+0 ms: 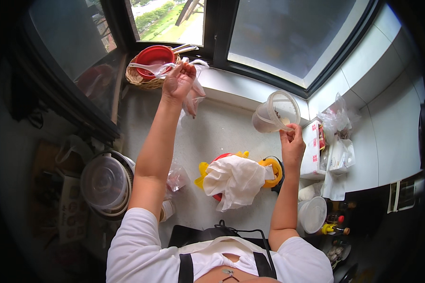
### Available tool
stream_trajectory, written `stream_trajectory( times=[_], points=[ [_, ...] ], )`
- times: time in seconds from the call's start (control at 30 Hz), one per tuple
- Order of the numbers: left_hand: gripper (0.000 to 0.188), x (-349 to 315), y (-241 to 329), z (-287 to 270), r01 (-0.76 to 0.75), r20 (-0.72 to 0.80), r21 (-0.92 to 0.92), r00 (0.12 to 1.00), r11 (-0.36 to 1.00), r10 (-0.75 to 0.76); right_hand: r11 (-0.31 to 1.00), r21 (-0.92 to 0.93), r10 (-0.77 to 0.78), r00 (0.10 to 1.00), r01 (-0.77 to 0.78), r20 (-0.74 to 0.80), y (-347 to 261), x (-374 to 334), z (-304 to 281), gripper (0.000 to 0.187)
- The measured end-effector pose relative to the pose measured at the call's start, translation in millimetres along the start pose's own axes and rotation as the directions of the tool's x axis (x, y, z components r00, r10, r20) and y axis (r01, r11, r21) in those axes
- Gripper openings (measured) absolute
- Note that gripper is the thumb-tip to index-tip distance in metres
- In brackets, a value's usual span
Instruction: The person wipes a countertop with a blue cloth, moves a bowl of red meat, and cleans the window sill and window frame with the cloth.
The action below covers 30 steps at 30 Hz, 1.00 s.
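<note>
My left hand (178, 81) reaches to the far side of the counter, fingers curled closed on the top of a clear plastic bag (194, 96) that hangs down with something pinkish inside. Beside it, a red bowl (155, 60) sits in a wicker basket (148, 83), with a whitish spoon-like piece (145, 69) across its front. With its fingertips, my right hand (293, 141) grips the near rim of a translucent plastic tub (265, 118). The tub is tilted, and some dark bits and pale matter show inside.
A white cloth (236, 179) covers something red and yellow mid-counter, next to a yellow ring-shaped thing (271, 170). Lidded containers (104, 183) stand at the left. A white box (311, 150), a white-lidded tub (312, 214) and bottles (333, 229) line the right. Windows (288, 42) border the far side.
</note>
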State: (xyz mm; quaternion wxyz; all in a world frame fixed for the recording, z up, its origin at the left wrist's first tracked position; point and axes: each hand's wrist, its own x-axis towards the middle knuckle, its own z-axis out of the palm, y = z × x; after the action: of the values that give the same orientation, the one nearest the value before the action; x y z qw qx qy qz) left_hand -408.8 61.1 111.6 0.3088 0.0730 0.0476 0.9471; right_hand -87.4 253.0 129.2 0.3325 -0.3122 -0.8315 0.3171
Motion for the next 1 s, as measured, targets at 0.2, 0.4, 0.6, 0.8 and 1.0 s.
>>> stream_trajectory(
  times=[0.2, 0.4, 0.6, 0.8, 1.0],
  points=[
    [0.014, -55.1, -22.4, 68.7, 0.003, 0.225, -0.070, 0.974, 0.998, 0.012, 1.000, 0.004, 0.001, 0.998, -0.001, -0.067, -4.3, -25.8, -42.0, 0.023],
    [0.024, -146.1, -48.4, 151.2, -0.040, 0.388, -0.055, 0.920, 0.998, 0.058, 0.997, 0.070, -0.020, 0.997, 0.025, -0.075, 2.5, -60.4, -64.2, 0.023],
    [0.018, -231.6, -103.1, 166.7, -0.029, 0.348, -0.168, 0.933, 0.985, 0.087, 0.972, 0.235, 0.014, 1.000, -0.016, 0.011, 8.3, -92.0, -84.0, 0.023],
    [0.021, -319.6, -149.1, 171.8, 0.024, 0.263, -0.232, 0.964, 0.972, 0.039, 0.957, 0.286, -0.069, 0.993, 0.040, 0.091, 6.9, -132.2, -102.6, 0.024],
    [0.036, -431.5, -158.7, 164.0, 0.049, -0.004, -0.171, 0.999, 0.984, -0.051, 0.975, 0.169, -0.171, 0.975, 0.147, 0.142, 34.5, -188.7, -136.7, 0.026]
  ],
)
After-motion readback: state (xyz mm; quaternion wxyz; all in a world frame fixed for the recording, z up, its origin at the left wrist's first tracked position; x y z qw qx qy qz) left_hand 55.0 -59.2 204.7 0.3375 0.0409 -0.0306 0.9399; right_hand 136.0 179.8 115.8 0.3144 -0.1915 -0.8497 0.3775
